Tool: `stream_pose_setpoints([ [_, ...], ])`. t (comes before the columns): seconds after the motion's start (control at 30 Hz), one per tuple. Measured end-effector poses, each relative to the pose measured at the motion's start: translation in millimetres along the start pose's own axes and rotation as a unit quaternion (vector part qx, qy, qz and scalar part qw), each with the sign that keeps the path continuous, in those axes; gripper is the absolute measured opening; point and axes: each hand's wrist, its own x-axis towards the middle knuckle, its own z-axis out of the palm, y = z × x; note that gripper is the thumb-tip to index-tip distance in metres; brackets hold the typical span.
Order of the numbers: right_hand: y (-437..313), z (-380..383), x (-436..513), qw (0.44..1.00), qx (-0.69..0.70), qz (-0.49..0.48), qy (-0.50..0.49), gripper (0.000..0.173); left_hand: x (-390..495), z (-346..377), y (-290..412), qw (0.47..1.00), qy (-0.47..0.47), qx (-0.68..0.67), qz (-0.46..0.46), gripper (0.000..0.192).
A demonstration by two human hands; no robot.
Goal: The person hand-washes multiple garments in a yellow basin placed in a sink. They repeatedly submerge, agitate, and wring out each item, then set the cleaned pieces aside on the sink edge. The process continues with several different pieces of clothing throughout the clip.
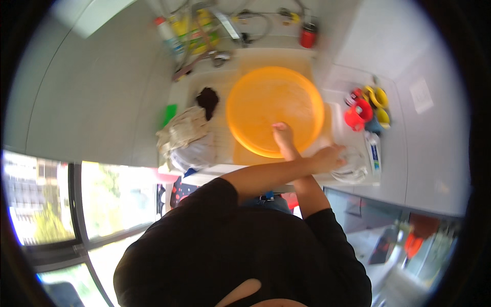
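A large round orange basin (276, 103) stands in the sink area before me, with what looks like water inside. My forearms cross, the left one above the right. Over the near part of the basin is my right hand (284, 136), its fingers apparently curled; whether it holds anything is unclear. My left hand (330, 158) reaches past the basin's near right rim, at the edge of a whitish crumpled cloth or bag (351, 167); blur hides whether it grips this. Left of the basin lie a beige cloth (186, 128), a white cloth (195, 153) and a dark bunched cloth (207, 101).
Red cups (358, 114), yellow cups (378, 98) and a toothpaste-like tube (374, 155) are on the right ledge. Behind the basin stand bottles, a yellow-green package (197, 36), hoses and a red container (308, 35). Something green (169, 115) leans by the left wall.
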Motion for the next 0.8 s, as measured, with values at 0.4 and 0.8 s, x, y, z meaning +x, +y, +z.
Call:
stream_pose_setpoints([
  [0.4, -22, -25, -12, 0.999, 0.032, -0.015, -0.017, 0.011, -119, -85, -2, 0.898, 0.353, 0.247, 0.094, 0.052],
  [0.8, -27, -23, -15, 0.998, 0.020, 0.029, -0.051, 0.017, -331, -288, -72, 0.754, 0.353, 0.409, -0.373, 0.055],
])
